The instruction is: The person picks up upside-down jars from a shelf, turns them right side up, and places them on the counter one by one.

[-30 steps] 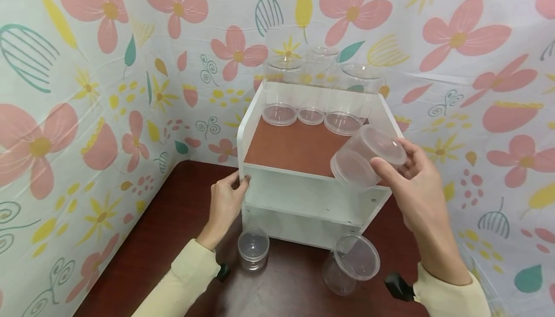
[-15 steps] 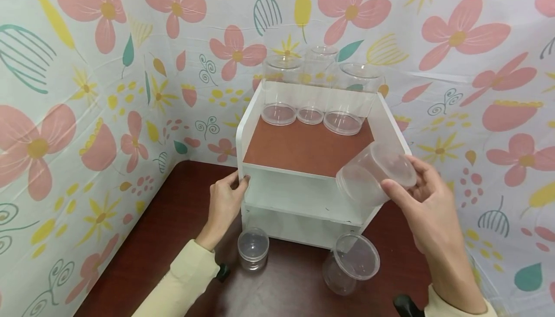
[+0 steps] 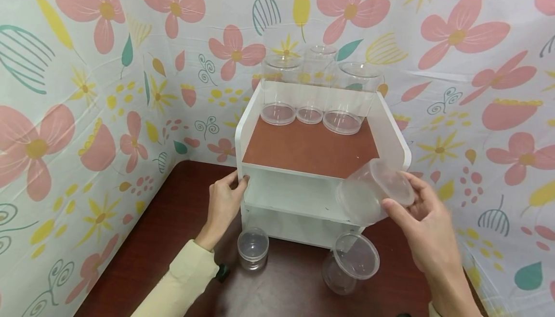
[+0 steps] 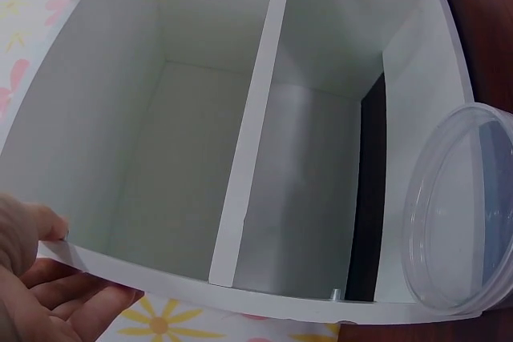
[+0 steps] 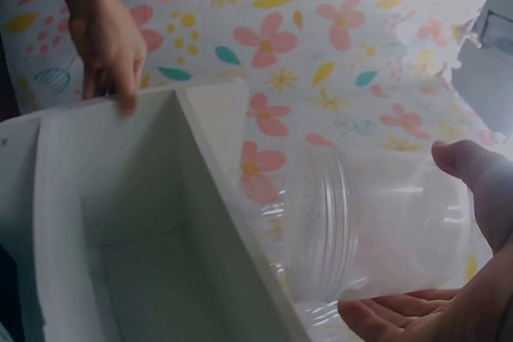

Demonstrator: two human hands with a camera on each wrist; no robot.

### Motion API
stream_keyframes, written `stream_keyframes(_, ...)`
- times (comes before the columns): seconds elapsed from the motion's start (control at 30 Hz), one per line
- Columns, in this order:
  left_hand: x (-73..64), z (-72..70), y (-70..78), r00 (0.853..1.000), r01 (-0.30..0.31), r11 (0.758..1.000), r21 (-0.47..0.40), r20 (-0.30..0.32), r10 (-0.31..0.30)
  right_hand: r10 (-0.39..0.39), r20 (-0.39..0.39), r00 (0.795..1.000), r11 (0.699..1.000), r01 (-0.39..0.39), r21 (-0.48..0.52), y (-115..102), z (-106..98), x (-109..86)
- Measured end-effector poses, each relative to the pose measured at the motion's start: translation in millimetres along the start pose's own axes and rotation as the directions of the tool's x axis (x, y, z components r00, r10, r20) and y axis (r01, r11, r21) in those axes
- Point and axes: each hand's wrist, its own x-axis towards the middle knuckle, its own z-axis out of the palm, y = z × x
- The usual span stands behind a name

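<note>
My right hand (image 3: pixel 427 216) grips a clear plastic jar (image 3: pixel 368 194) by its base end, thumb on one side and fingers on the other. The jar is tilted, its ridged lid end pointing left, and it overlaps the front right of the white shelf unit (image 3: pixel 299 191). In the right wrist view the same jar (image 5: pixel 377 230) lies sideways beside a side panel of the unit. My left hand (image 3: pixel 225 204) pinches the front edge of the unit's left side panel; the left wrist view shows thumb and fingers of this hand (image 4: pixel 48 286) on either side of that edge.
On the brown top board (image 3: pixel 303 151) several clear jars stand along the back, including a wide one (image 3: pixel 347 119) at right. A small lidded jar (image 3: pixel 253 249) and a larger one (image 3: pixel 353 261) stand on the dark red table (image 3: pixel 277 293) in front. Flowered cloth (image 3: pixel 195 66) hangs behind.
My right hand has brought the jar down from over the top board to the level of the upper compartment, slightly rightward. The left hand keeps its hold on the side panel.
</note>
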Motion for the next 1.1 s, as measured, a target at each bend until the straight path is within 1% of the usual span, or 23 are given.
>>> stream_keyframes(0.07,-0.2,0.1,0.1,1.000,-0.001,1.000,0.001,-0.002,0.001,-0.005,0.023,1.000,1.000,0.004,0.018,2.5,-0.4,-3.5)
stream_keyframes(0.2,-0.1,-0.1,0.8,1.000,0.006,1.000,0.003,-0.003,-0.006,-0.002,0.056,0.998,1.000,0.001,0.012,7.4,-0.1,-9.2)
stream_keyframes(0.37,0.3,-0.4,1.2,1.000,0.017,1.000,0.002,-0.002,-0.017,0.011,0.060,0.998,1.000,-0.012,0.005,15.4,1.7,-14.9)
stream_keyframes(0.53,0.5,0.0,0.3,1.000,0.018,1.000,0.010,-0.005,-0.018,-0.001,0.070,0.998,1.000,-0.001,0.025,23.5,4.0,-19.7)
stream_keyframes(0.63,0.3,-0.1,-0.4,1.000,0.018,1.000,0.012,-0.010,-0.017,-0.007,0.084,0.996,1.000,0.005,0.025,28.4,5.6,-22.3)
stream_keyframes(0.87,0.2,0.0,-1.9,1.000,0.024,1.000,0.009,-0.005,-0.024,-0.015,0.151,0.988,1.000,0.011,0.028,42.3,10.0,-27.8)
stream_keyframes(0.97,0.2,0.4,-2.1,1.000,0.024,1.000,0.010,-0.004,-0.024,-0.015,0.159,0.987,1.000,0.010,0.029,49.0,13.1,-29.2)
stream_keyframes(1.1,-0.4,0.6,-2.0,1.000,0.025,1.000,0.002,-0.015,-0.025,0.005,0.161,0.987,1.000,-0.008,0.017,56.9,18.0,-30.6)
